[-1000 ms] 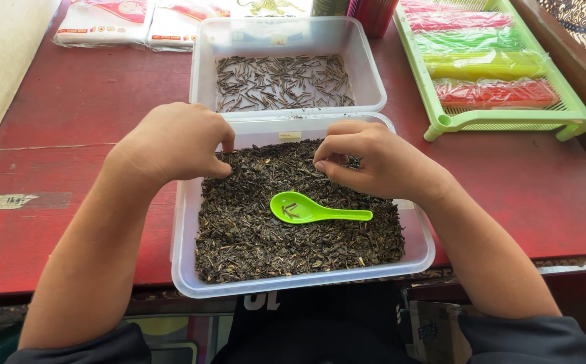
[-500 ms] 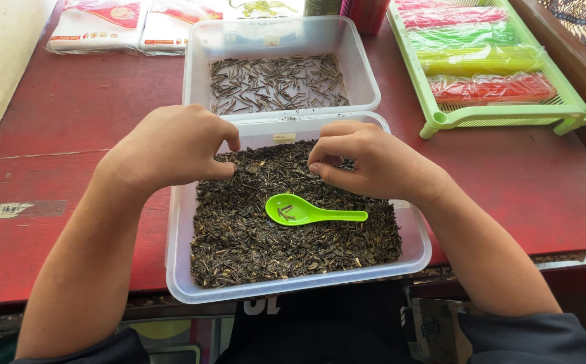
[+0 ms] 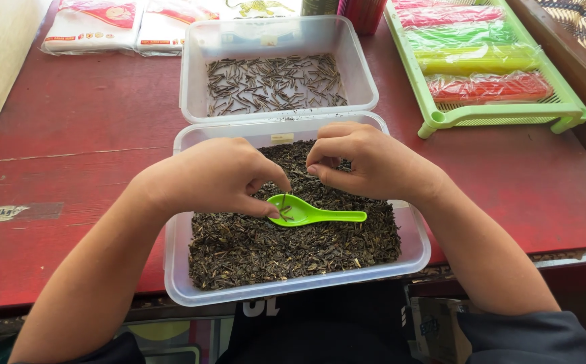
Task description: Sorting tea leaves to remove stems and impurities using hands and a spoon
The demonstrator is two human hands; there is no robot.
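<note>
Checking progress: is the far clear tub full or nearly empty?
Nearly empty: the far tub holds one thin, scattered layer of sticks, bare bottom showing.

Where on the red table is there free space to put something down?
The red table lies bare left of the two clear containers, and right of the near container, below the green tray. The far edge, with white packets, is crowded.

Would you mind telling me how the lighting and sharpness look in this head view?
Head view: bright, even daylight, soft shadows under both hands; mild glare on the green spoon and the wrapped packs in the green tray; the dark leaves stay sharp, no motion blur.
</note>
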